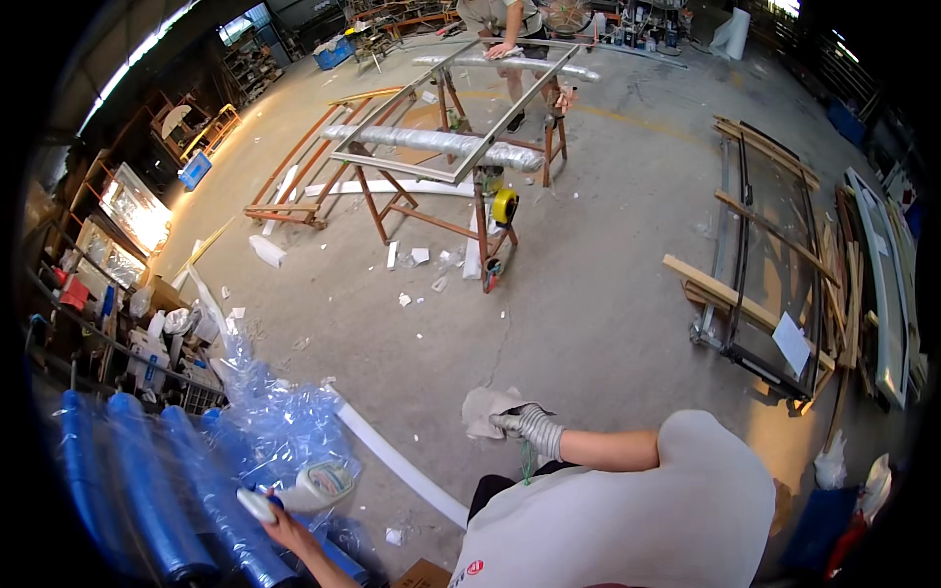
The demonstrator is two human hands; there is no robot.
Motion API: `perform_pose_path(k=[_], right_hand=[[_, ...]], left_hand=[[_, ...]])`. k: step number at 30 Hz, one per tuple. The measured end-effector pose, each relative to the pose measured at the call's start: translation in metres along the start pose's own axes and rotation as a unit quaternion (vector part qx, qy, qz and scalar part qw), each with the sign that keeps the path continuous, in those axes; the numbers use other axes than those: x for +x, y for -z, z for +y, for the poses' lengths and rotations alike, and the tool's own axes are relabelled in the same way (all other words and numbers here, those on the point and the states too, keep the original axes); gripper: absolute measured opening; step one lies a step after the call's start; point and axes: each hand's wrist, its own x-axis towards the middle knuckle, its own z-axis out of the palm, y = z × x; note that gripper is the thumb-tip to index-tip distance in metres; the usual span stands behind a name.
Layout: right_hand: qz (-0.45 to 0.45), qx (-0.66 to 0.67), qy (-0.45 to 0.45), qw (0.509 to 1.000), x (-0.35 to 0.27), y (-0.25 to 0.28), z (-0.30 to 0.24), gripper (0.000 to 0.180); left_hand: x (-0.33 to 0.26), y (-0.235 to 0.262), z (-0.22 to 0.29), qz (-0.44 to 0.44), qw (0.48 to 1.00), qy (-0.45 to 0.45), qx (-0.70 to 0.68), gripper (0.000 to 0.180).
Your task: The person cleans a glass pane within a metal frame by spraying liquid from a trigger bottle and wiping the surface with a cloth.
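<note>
Head view: the left hand [279,529] closes its grip on a white bottle [312,487] at near left, over blue film [265,431]. The gloved right hand [534,427] pinches a rag [482,410] over the floor — the bottle could slip and spill onto the slick film.

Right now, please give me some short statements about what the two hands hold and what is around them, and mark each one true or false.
1. The left hand holds a white bottle. True.
2. The right hand is bare. False: it wears a striped work glove and holds a pale rag.
3. Blue plastic-wrapped rolls lie by the left hand. True.
4. The metal frame lies flat on the floor. False: it rests on reddish trestles.
5. Another person stands at the frame's far end. True.
</note>
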Motion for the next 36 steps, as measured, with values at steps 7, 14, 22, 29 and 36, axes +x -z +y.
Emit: perform_pose_path(k=[7,14,22,29,36], right_hand=[[0.116,0.264,0.057,0.956,0.025,0.121,-0.073,0.015],[0.206,0.357,0.137,0.901,0.088,0.235,-0.134,0.026],[0.297,0.343,0.2,0.869,0.164,0.304,-0.302,0.041],[0.216,0.189,0.251,0.924,0.308,0.354,-0.472,0.038],[-0.05,-0.214,0.198,0.955,0.482,0.32,-0.604,0.037]], left_hand=[[0.098,-0.268,-0.007,-0.065,0.991,0.087,-0.079,0.024],[0.075,-0.552,-0.085,-0.319,0.947,-0.014,0.04,0.043],[0.061,-0.741,-0.028,-0.553,0.831,0.001,-0.065,0.044],[0.076,-0.796,-0.03,-0.457,0.885,0.085,-0.025,0.04],[0.046,-0.781,-0.033,-0.163,0.953,0.173,0.189,0.04]])
